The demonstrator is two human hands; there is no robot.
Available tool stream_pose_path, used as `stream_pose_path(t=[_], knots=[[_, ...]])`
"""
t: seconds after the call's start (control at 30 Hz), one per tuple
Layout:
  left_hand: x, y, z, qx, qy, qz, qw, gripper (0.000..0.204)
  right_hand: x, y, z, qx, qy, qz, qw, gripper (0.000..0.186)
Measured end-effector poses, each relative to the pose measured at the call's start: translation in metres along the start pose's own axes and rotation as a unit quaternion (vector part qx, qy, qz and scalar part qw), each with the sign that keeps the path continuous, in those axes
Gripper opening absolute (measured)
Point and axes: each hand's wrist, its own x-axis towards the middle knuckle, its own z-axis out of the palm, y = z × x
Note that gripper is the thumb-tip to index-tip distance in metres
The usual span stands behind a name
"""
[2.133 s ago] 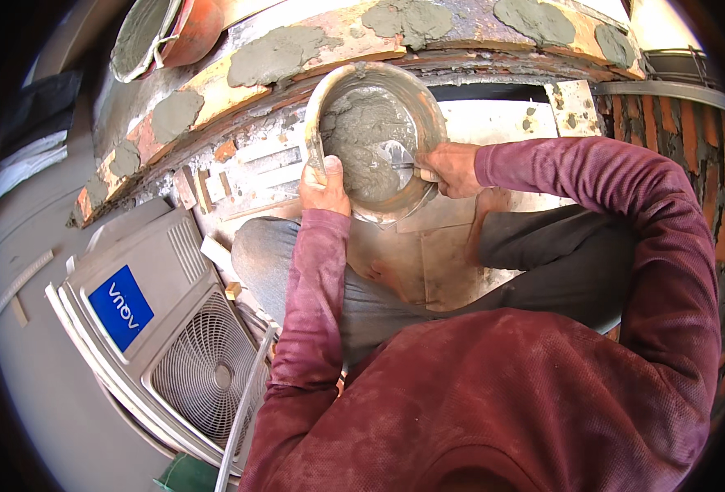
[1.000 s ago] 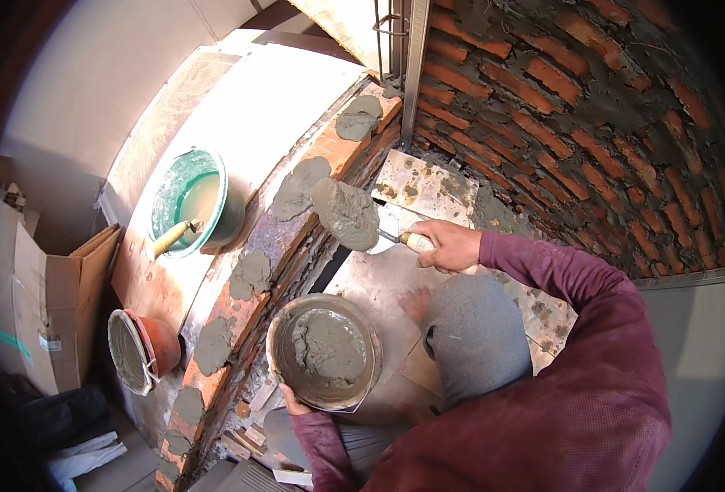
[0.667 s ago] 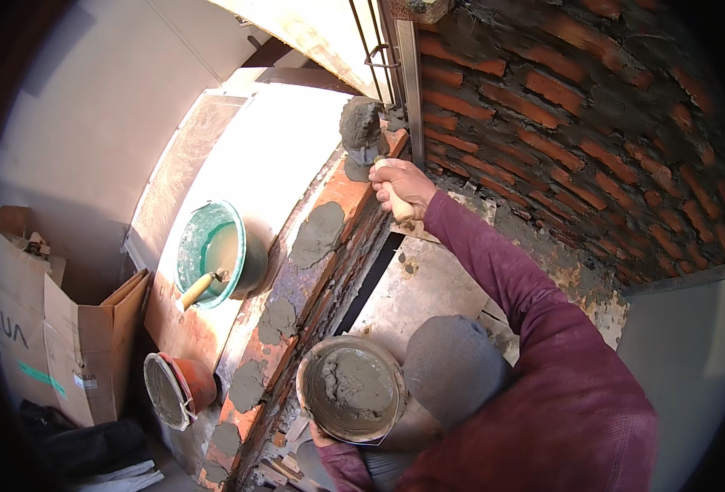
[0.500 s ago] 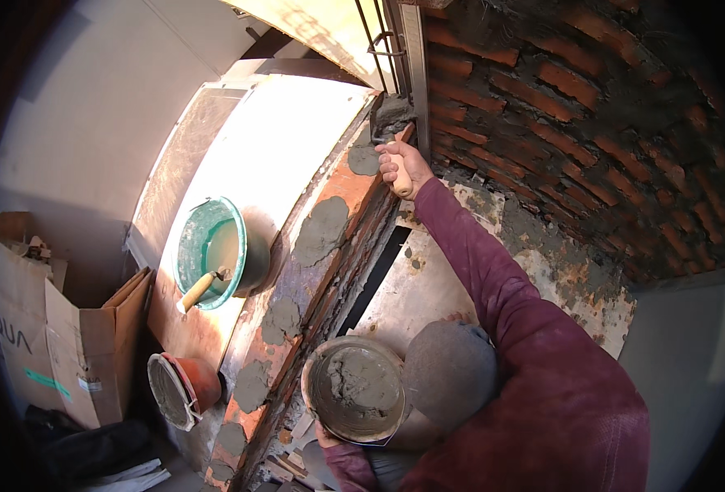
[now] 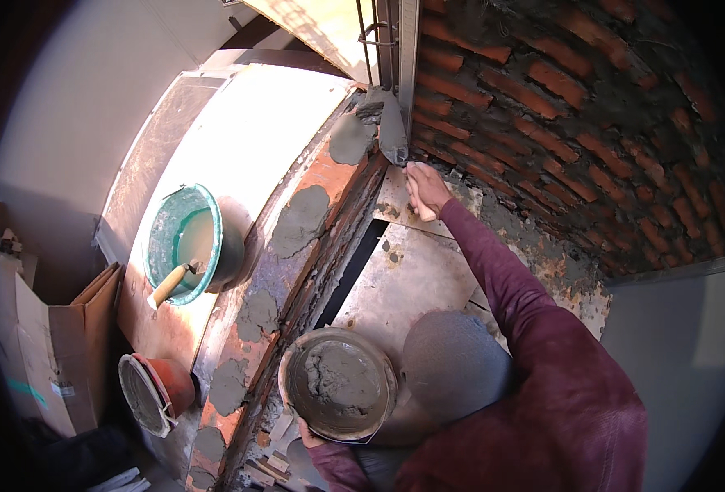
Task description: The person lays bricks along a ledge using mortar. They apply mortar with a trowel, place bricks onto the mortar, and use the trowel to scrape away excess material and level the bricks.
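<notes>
At far left we see a cardboard box bearing green tape and 1 small white label; the dark lettering on its side, visible in the earlier frame, no longer shows. Next come an orange bucket and a green bucket, with 1 wooden-handled tool leaning inside the green 1. Mortar patches dot the brick ledge. Our left hand touches the underside of the mortar basin, between ledge and knee; its fingers are mostly hidden, so we cannot tell how they close. Our right hand wraps the handle of the trowel near the brick wall. Since the earlier frame, that hand has moved off the ledge, and the blade now stands tilted beside mortar at the ledge's far end.
</notes>
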Motion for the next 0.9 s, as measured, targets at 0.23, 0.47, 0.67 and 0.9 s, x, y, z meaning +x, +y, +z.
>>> stream_pose_path(t=[0.23,0.47,0.67,0.9], knots=[[0.003,-0.002,-0.008,0.013,-0.017,0.001,1.000,0.062,-0.007,0.031,0.037,0.023,0.026,0.031,0.999,0.034],[-0.001,-0.009,-0.033,0.121,0.064,0.080,0.987,0.046,-0.051,0.001,0.012,-0.144,0.011,0.000,0.989,0.031],[0.007,-0.013,-0.021,0.179,0.067,0.151,0.970,0.027,-0.007,-0.016,0.019,-0.194,-0.005,0.008,0.981,0.031],[0.005,-0.013,-0.007,0.272,0.107,0.168,0.941,0.032,-0.054,-0.017,0.012,-0.327,-0.039,-0.007,0.944,0.033]])
